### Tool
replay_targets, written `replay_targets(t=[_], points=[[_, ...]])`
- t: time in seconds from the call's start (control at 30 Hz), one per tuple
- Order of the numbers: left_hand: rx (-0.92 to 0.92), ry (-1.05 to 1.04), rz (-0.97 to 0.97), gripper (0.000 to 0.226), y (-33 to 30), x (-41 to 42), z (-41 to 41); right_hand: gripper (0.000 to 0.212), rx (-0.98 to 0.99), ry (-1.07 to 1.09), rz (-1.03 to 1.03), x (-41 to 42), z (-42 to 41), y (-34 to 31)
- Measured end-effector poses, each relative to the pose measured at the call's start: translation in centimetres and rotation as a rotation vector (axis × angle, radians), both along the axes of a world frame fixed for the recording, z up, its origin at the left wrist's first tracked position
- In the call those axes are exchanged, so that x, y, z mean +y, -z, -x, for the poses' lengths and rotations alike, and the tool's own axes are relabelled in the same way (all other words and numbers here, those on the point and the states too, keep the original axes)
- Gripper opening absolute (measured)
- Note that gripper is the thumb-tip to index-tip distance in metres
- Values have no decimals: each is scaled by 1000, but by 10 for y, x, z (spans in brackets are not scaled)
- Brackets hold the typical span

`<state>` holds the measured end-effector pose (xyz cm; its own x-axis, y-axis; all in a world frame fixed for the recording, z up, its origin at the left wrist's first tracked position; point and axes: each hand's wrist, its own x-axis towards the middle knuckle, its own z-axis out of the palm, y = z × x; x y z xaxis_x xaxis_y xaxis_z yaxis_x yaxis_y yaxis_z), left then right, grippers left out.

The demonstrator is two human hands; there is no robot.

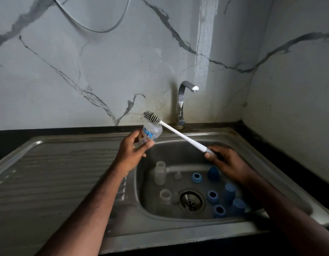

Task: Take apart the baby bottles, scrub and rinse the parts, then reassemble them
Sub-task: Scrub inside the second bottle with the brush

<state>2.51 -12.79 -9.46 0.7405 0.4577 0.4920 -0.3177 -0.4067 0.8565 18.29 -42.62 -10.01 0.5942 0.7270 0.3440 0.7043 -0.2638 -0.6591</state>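
Observation:
My left hand (134,150) grips a clear baby bottle (151,133) with a blue printed label, held above the sink's left rim with its mouth pointing up. My right hand (225,160) holds the grey grip of a white bottle brush (180,134). The brush's bristle head (152,117) sits at the bottle's mouth. Down in the sink basin (178,156) stand two more clear bottles (160,172) (165,200), a small clear teat (177,176), three blue screw rings (196,177) (213,196) (219,211) and three blue caps (213,173) (229,191) (238,206).
A chrome tap (183,102) rises behind the basin, with no water running. The ribbed steel drainboard (58,172) stretches to the left. The drain (191,200) sits mid-basin. A marble-patterned wall stands behind, and a black counter edge (267,141) runs along the right.

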Motion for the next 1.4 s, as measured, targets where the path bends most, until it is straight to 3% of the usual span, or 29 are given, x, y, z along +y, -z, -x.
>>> replay_targets(t=[0.1, 0.27, 0.33, 0.4, 0.47, 0.6, 0.7, 0.87, 0.97, 1.1, 1.3, 1.4], points=[[-54, -15, 90, 30, -2, 9, 5, 65, 37, -25, -36, -7, -5, -3], [30, -8, -70, 43, 1, 4, 5, 38, 34, -42, -8, 0, 0, -1], [-38, -30, 38, 33, -4, 1, 5, 41, 60, -47, -24, 0, 1, -1], [-97, -36, 207, 35, -7, 5, 8, 59, 87, -28, -50, -8, -2, -3], [-95, -32, 268, 39, -5, 9, 11, 63, 98, -9, -49, -14, -4, -4], [-33, -1, 220, 61, -3, 4, 11, 45, 66, -7, -31, -10, 0, -5], [-12, 23, 233, 58, -2, 5, 12, 47, 51, -12, -42, -13, -1, -7], [-105, -17, 332, 49, -7, 7, 11, 19, 29, -33, 7, -20, -10, -4], [-164, 17, 524, 46, -12, 4, 9, 20, 23, -47, 6, -20, -13, -3], [-177, 164, 782, 77, -9, 8, 7, 21, -12, -60, 52, -14, -10, 0], [-88, 286, 663, 79, -8, -15, -1, 17, -69, -71, -17, 8, 5, 0], [-167, 356, 742, 60, -13, -3, 4, 42, 29, -60, -20, -6, -7, 3]])
